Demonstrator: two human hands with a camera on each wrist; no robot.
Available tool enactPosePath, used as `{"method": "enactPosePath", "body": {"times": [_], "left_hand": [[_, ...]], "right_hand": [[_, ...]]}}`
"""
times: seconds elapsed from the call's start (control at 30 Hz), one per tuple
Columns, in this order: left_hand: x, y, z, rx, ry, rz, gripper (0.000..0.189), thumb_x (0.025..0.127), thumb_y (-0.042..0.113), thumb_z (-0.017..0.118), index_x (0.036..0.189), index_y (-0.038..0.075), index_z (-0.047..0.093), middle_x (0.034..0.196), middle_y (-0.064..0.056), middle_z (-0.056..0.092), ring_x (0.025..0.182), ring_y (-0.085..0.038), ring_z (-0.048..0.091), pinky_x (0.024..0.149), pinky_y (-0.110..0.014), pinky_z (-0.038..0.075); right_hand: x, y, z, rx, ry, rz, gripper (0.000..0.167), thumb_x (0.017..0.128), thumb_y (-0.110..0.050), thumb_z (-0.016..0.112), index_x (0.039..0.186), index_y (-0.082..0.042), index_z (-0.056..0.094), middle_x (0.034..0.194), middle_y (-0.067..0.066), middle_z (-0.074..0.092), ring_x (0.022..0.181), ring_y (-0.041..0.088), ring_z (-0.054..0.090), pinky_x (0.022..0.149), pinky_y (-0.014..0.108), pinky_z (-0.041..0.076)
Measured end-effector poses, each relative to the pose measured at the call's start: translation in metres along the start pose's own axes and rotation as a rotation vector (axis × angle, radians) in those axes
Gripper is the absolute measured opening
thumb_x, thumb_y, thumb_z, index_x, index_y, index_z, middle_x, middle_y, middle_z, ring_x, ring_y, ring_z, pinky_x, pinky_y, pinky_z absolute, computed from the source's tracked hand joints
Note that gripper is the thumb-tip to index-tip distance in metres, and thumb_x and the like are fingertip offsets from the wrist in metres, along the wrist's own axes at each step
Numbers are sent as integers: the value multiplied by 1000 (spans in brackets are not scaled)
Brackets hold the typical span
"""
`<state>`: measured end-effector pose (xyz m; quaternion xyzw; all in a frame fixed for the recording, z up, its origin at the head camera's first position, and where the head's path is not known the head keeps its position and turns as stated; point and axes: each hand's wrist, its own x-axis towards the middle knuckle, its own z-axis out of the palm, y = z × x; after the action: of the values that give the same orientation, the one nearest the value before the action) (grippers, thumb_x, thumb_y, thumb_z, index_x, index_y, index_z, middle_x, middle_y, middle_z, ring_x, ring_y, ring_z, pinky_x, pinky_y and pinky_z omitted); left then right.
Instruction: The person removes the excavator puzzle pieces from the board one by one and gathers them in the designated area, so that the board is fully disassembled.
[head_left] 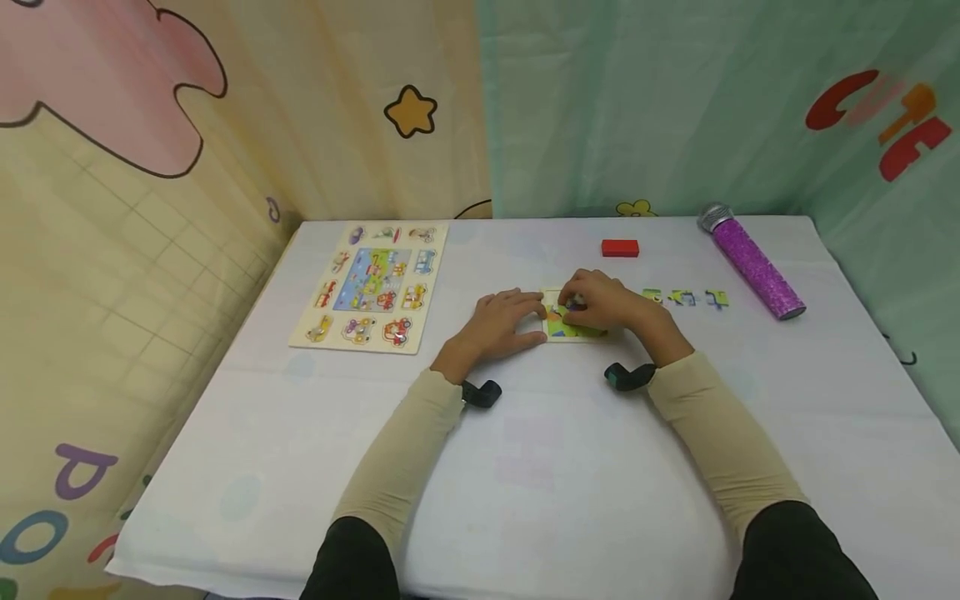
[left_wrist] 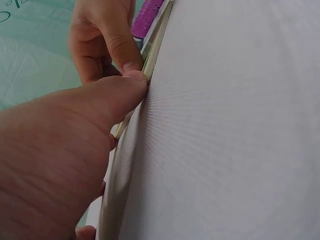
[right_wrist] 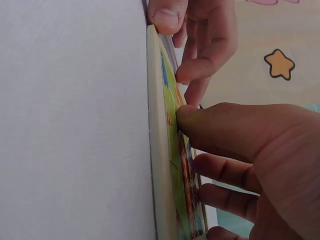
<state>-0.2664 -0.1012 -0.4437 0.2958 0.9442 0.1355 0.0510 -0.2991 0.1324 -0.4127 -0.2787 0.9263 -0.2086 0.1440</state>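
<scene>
A small jigsaw puzzle in a pale frame lies on the table, its picture mostly green. My left hand grips its left side, the thumb at the front corner and the fingers along the edge. Above the picture my right hand bends down and pinches a puzzle piece, which the fingers largely cover. In the right wrist view, the right thumb touches the picture, with the other fingers farther along the board. To the right of that hand, several loose jigsaw pieces lie in a row.
A large wooden board with vehicle pictures lies at the back left of the white table. Behind the puzzle sits a red block. At the back right lies a glittery purple microphone. Printed curtains hang behind.
</scene>
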Motion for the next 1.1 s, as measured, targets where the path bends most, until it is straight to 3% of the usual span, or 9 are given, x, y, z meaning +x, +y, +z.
{"method": "enactPosePath", "body": {"times": [0.17,0.63,0.9,1.1], "left_hand": [[-1,0,0,-6,1,-1,38,99,55,58,127,30,60,159,8,38,148,-23,28,114,-53,24],[-1,0,-2,-10,-3,1,37,100,55,58,127,29,59,160,8,37,149,-24,27,115,-54,23],[-1,1,-2,-11,0,2,37,99,54,58,127,29,60,160,8,37,149,-24,27,114,-54,23],[-1,0,-3,-19,-2,2,38,99,54,58,128,28,60,160,7,37,149,-25,27,114,-55,23]], "right_hand": [[0,2,2,-1,5,18,22,94,-18,72,114,-8,71,120,11,58,113,31,49,96,60,38],[-1,0,4,7,26,50,24,93,-18,73,115,-10,68,114,12,53,108,32,44,91,55,37],[0,3,5,115,-18,16,27,97,-11,68,121,-1,58,97,10,57,92,27,52,86,44,44],[0,4,6,149,-15,7,25,97,-9,68,119,0,58,95,10,56,91,26,52,83,39,45]]}}
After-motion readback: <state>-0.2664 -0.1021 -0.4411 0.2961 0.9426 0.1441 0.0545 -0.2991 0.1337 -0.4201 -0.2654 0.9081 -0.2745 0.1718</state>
